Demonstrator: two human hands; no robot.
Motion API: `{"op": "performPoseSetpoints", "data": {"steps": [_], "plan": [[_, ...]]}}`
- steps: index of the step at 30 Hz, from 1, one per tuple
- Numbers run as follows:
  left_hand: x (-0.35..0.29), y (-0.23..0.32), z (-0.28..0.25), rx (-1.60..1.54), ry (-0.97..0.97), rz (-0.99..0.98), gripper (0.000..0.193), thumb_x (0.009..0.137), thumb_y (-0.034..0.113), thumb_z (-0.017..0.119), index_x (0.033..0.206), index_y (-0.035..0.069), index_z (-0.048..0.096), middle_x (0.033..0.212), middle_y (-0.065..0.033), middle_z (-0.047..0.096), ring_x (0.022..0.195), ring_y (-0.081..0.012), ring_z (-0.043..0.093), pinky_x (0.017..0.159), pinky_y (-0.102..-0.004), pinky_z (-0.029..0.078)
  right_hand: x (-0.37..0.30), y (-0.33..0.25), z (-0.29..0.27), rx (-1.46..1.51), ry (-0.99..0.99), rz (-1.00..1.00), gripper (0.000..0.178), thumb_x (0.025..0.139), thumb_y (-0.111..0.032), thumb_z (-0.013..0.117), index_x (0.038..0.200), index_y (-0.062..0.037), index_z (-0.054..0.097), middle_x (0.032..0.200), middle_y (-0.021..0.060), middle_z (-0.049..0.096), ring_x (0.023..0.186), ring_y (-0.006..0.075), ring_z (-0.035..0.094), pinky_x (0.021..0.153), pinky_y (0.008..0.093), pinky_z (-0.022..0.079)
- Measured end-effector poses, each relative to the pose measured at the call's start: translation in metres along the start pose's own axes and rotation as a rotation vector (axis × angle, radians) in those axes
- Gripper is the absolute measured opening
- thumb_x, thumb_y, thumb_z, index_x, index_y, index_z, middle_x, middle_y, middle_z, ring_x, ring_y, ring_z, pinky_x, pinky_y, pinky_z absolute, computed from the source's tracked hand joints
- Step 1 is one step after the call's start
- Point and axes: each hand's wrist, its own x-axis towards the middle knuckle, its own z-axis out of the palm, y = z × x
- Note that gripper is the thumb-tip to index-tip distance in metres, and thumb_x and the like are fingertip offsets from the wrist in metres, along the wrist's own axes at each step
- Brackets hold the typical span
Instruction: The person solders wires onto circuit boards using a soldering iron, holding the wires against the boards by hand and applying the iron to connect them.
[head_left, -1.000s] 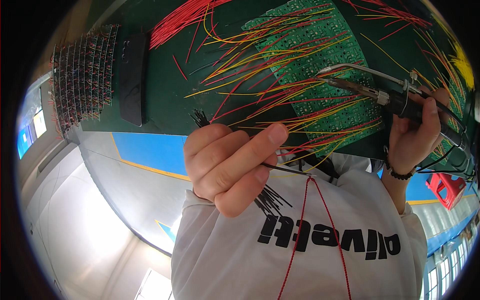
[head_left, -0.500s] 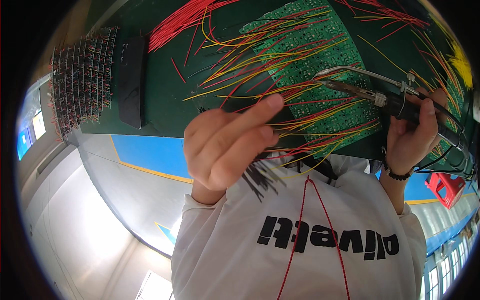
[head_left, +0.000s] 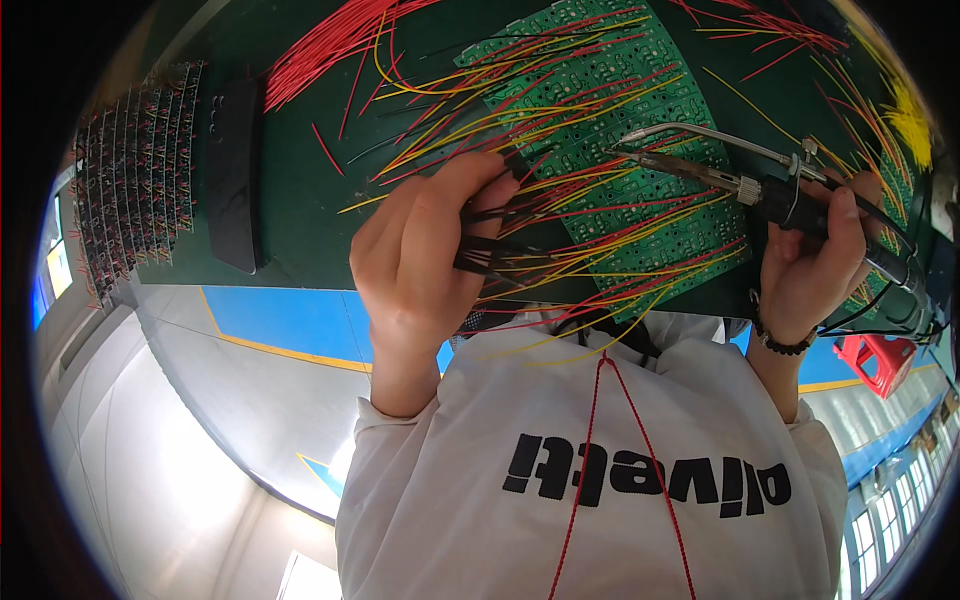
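My left hand [head_left: 415, 240] is closed on a bunch of short black wires [head_left: 488, 256], which stick out between its fingers toward the boards. In my right hand [head_left: 825, 250] is a soldering iron [head_left: 785, 205] with a thin curved metal feed tube [head_left: 690, 130] clamped along it. The iron's tip points left, over a green circuit board panel [head_left: 700, 105]; whether it touches cannot be told. Rows of red, yellow and black wires [head_left: 560, 185] stretch leftward from the panel, some passing close to my left fingertips.
Loose red wires [head_left: 320, 55] are heaped at the far left. A black flat case [head_left: 233, 175] lies beside a stack of wired boards [head_left: 140, 180]. More red wires [head_left: 765, 28] and yellow wires [head_left: 908, 125] lie to the right. A red plastic stool [head_left: 875, 365] stands below the table.
My left hand has turned and its extended fingers have curled in, with the black wires now pointing toward the panel. My right hand and the iron hold nearly the same place over the panel.
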Motion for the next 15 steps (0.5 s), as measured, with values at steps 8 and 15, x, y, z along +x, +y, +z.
{"op": "performPoseSetpoints", "data": {"steps": [8,15], "plan": [[-0.002,0.000,-0.009,0.090,-0.110,-0.010,0.015,0.067,-0.003,0.069,0.079,-0.002,0.060,0.067,-0.0074,0.061,0.057,-0.0139,0.059,0.050,-0.0217,0.046,0.002,-0.006,0.010,-0.016,0.034,0.010,0.020,0.076,-0.016,0.054,0.071,-0.0075,0.036,0.053,0.0045,0.042,0.035,0.0063,0.029,0.031,0.0182,0.024],[-0.005,-0.003,-0.006,0.037,-0.102,-0.028,0.025,0.057,-0.004,0.066,0.079,0.000,0.056,0.067,-0.0068,0.057,0.053,-0.0200,0.053,0.047,-0.0271,0.042,-0.001,-0.005,0.010,-0.053,0.054,0.027,0.018,0.077,-0.018,0.051,0.076,-0.0059,0.037,0.053,0.0044,0.041,0.036,0.0053,0.029,0.031,0.0175,0.023]]}}
